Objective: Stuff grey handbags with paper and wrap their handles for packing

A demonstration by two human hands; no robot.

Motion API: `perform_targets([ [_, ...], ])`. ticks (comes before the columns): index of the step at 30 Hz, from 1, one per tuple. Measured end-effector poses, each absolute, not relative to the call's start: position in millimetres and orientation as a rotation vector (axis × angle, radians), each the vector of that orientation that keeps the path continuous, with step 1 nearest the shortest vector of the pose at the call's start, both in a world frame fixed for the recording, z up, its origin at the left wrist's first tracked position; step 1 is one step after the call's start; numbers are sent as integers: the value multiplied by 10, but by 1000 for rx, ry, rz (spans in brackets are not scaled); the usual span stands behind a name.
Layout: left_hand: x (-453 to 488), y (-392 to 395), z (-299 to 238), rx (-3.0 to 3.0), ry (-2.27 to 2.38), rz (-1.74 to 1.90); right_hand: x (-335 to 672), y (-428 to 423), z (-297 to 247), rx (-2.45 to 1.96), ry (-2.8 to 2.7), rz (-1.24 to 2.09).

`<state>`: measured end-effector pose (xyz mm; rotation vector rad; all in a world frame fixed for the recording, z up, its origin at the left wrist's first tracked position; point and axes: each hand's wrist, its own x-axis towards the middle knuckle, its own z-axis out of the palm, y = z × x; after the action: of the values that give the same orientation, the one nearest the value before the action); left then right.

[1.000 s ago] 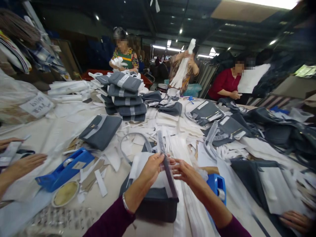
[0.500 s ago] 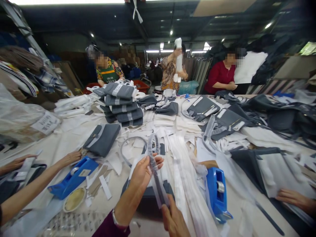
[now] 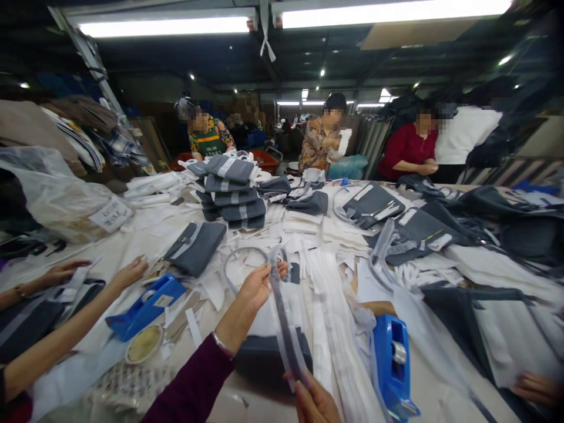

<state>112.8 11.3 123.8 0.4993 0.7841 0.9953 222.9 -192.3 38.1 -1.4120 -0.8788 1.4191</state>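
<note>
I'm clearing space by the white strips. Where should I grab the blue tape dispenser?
Come from above and close across the dispenser at its far end, beyond the tape roll. That end looks solid and rounded, and the narrow body suits one hand; the roll sits exposed, so keep off it.

The left hand is raised with its fingers curled inward (a metal bracelet sits at the wrist), the forearm in a dark maroon sleeve rising from the lower edge. The right hand shows only partly, low at the bottom edge, fingers pointing upward.
</note>
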Motion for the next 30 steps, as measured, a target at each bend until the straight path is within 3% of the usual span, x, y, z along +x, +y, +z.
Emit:
perform_targets([
  [6, 971, -467, 1167, 707, 686, 604, 2292, -1567, 648, -1243, -863, 1553],
  [21, 918, -431, 1172, 700, 952, 883, 2360, -1161, 643, -1215, -1023, 1765],
  [23, 908, -418, 1110, 674, 966, 903, 2390, -1196, 650, -1282, -1056, 1656],
  [27, 898, -360, 1037, 629, 998, 999, 2517, -1313, 802, -1424, -1148, 1105],
  [30, 920, -318, 1029, 600, 1014, 1102, 2579, -1365, 893, -1461, -1142, 1066],
])
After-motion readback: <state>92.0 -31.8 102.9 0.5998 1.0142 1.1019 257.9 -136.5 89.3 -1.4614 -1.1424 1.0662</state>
